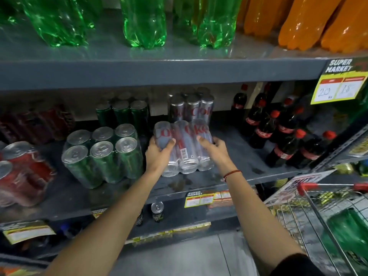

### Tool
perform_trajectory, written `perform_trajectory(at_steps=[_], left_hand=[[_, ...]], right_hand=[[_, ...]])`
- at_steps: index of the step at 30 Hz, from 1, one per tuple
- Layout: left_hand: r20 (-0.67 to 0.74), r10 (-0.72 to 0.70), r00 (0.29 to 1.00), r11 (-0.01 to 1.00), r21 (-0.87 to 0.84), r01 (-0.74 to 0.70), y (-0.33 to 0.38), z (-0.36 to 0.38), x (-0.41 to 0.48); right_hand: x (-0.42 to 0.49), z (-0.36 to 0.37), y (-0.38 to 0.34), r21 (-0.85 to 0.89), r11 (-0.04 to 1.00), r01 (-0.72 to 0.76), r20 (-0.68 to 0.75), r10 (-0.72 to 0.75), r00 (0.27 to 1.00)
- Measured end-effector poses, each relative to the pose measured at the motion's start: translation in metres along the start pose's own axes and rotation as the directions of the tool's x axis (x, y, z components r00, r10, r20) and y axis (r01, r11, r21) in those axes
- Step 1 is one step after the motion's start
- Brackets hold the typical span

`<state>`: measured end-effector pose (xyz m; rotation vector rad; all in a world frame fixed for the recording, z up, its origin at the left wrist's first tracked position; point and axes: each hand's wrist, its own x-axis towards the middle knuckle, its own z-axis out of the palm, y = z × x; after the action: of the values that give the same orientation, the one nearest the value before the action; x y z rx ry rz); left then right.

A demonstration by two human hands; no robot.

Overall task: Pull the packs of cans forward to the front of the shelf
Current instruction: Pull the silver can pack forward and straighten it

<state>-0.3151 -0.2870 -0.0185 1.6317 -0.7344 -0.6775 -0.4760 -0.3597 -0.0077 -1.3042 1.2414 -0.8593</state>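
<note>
A shrink-wrapped pack of silver cola cans (pixel 185 148) leans tipped toward me on the grey middle shelf (pixel 245 154), its lower end near the front edge. My left hand (pixel 159 154) grips its left side and my right hand (pixel 213 150) grips its right side. Behind it, a second silver pack (pixel 191 109) stands upright deep on the shelf. To the left, a pack of green cans (pixel 103 154) stands near the front, with another green pack (pixel 122 112) behind it. Red can packs (pixel 22 172) stand at the far left.
Dark cola bottles (pixel 278 134) with red caps crowd the shelf's right part. Green bottles (pixel 143 20) and orange bottles (pixel 310 22) stand on the shelf above. A wire shopping trolley (pixel 322 214) stands at the lower right. Price tags (pixel 209 198) line the shelf edge.
</note>
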Motion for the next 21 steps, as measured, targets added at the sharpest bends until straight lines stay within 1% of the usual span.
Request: perform_trajectory(at_steps=[2,5,7,10,12,17,19,21], left_hand=[[-0.006,0.105,0.994,0.994,-0.021,-0.105,-0.005,0.000,-0.014],[0.003,0.259,0.966,0.962,0.086,-0.259,-0.020,-0.001,-0.029],[0.027,0.313,0.949,0.939,0.143,-0.313,-0.028,-0.001,-0.030],[0.082,0.308,0.948,0.933,0.166,-0.318,-0.031,-0.001,-0.028],[0.106,0.283,0.953,0.930,0.215,-0.299,-0.037,-0.002,-0.026],[0.082,0.287,0.954,0.914,0.273,-0.298,-0.045,-0.005,-0.021],[0.010,0.295,0.955,0.925,0.246,-0.289,-0.044,-0.004,-0.033],[-0.118,0.283,0.952,0.941,0.224,-0.252,-0.048,0.003,-0.060]], right_hand=[[-0.009,-0.004,0.011,0.074,0.993,0.092,0.006,-0.092,0.996],[-0.018,-0.011,0.030,0.024,0.977,0.211,-0.001,-0.211,0.978],[-0.023,-0.016,0.037,0.001,0.964,0.266,-0.005,-0.266,0.964],[-0.027,-0.021,0.045,-0.047,0.946,0.321,-0.020,-0.322,0.947],[-0.028,-0.020,0.052,-0.091,0.939,0.330,-0.035,-0.335,0.942],[-0.023,-0.019,0.062,-0.089,0.944,0.319,-0.048,-0.324,0.945],[-0.023,-0.022,0.056,0.019,0.956,0.293,-0.114,-0.289,0.950],[-0.020,-0.026,0.041,0.194,0.937,0.292,-0.240,-0.243,0.940]])
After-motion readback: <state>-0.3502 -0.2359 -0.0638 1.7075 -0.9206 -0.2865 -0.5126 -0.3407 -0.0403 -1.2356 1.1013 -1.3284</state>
